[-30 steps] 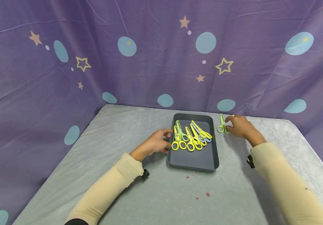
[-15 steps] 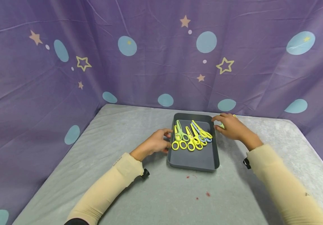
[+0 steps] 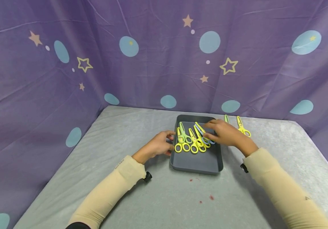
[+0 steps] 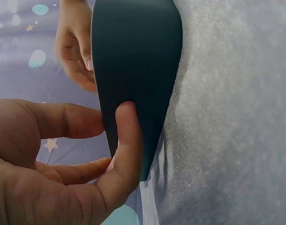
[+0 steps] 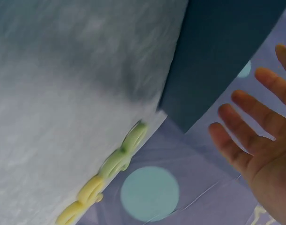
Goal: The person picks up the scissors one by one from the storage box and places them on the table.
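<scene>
A dark grey tray [image 3: 194,163] holds several children's scissors, mostly yellow scissors [image 3: 194,148], plus green scissors [image 3: 185,136] and blue-handled scissors. On its left side my left hand [image 3: 156,147] holds the tray wall; in the left wrist view one finger lies on the outer face while others reach behind the rim. My right hand [image 3: 227,133] is over the tray's right edge, with its fingertips above the rightmost scissors, which it partly hides. The right wrist view shows those fingers [image 5: 248,105] spread and fairly straight, with nothing held.
Right of the tray, on the grey cloth-covered table [image 3: 152,203], lie another pair of yellow scissors [image 3: 243,127] and green scissors [image 3: 226,118], the latter partly behind the right hand. A purple patterned curtain [image 3: 152,76] stands behind and at the left.
My right hand has moved left, from beside the green scissors outside the tray to above the scissors inside it. The outer scissors stay on the table. My left hand keeps its place.
</scene>
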`<state>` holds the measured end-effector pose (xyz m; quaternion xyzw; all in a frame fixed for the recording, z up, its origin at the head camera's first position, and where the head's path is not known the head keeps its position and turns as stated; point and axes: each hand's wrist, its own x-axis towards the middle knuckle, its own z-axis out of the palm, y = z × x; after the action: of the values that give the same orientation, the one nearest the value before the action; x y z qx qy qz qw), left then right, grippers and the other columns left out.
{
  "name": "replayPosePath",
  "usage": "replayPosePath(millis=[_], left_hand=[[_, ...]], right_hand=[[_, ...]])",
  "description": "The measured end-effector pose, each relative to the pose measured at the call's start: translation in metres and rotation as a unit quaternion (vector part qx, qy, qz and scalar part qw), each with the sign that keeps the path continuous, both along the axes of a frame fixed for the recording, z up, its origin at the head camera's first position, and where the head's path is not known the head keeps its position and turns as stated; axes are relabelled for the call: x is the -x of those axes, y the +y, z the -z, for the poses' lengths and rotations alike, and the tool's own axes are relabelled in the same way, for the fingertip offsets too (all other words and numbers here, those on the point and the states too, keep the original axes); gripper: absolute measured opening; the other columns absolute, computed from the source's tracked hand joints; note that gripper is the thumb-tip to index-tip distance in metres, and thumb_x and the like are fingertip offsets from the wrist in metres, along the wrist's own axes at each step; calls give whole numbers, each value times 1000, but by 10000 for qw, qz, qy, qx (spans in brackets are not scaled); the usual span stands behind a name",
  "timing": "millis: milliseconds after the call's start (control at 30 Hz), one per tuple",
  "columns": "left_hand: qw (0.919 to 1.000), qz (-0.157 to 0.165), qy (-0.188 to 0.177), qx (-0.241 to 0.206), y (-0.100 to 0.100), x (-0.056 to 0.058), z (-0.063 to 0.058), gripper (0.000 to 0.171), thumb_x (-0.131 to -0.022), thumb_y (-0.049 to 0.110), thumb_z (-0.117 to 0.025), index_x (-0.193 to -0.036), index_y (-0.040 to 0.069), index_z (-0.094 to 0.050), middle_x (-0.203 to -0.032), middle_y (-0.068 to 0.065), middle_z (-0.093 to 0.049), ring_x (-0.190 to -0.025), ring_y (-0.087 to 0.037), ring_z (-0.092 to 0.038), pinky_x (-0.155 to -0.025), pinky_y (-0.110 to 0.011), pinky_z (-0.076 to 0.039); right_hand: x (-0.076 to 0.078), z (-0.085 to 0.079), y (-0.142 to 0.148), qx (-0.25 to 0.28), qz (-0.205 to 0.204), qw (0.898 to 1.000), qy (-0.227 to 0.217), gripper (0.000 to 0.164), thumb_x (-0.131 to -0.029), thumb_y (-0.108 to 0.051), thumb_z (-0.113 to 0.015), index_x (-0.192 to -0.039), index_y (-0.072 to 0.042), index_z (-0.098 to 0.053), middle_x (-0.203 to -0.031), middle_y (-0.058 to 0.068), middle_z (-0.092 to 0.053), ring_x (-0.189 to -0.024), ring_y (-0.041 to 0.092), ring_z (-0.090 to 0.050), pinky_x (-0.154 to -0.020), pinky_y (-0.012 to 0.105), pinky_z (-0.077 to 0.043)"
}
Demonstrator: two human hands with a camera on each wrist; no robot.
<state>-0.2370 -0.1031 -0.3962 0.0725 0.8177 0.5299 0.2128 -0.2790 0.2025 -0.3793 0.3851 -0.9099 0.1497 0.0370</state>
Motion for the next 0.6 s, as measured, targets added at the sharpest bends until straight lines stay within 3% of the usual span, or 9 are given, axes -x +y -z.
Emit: replayPosePath(millis=[233,433,600], left_hand=[[10000,-40,-17,-38,-1,0,-1,72,-91,-10,-60,-157,4,-37,-137,-18,-46,-78,-25,-64,-69,-41,-64],[10000,20,-11,-19,-1,0,1,72,-91,-9,-61,-157,4,-37,-137,-17,-46,-82,-27,-65,-69,-40,-64],[10000,31,-1,-15,-1,0,0,72,-92,-8,-61,-158,5,-37,-138,-17,-46,-82,-28,-67,-69,-39,-64]], right_hand=[[-5,4,-20,-364,-355,9983,-283,54,-99,-37,-69,-137,0,-63,-135,22,-63,-124,40,-60,-102,57,-50],[-7,8,-28,-787,-1,9913,-1057,71,-97,-47,-68,-151,-5,-51,-148,26,-50,-132,41,-54,-106,59,-47],[-7,10,-32,-817,-44,9902,-1129,69,-96,-46,-70,-148,-3,-54,-147,25,-53,-132,40,-54,-106,58,-47]])
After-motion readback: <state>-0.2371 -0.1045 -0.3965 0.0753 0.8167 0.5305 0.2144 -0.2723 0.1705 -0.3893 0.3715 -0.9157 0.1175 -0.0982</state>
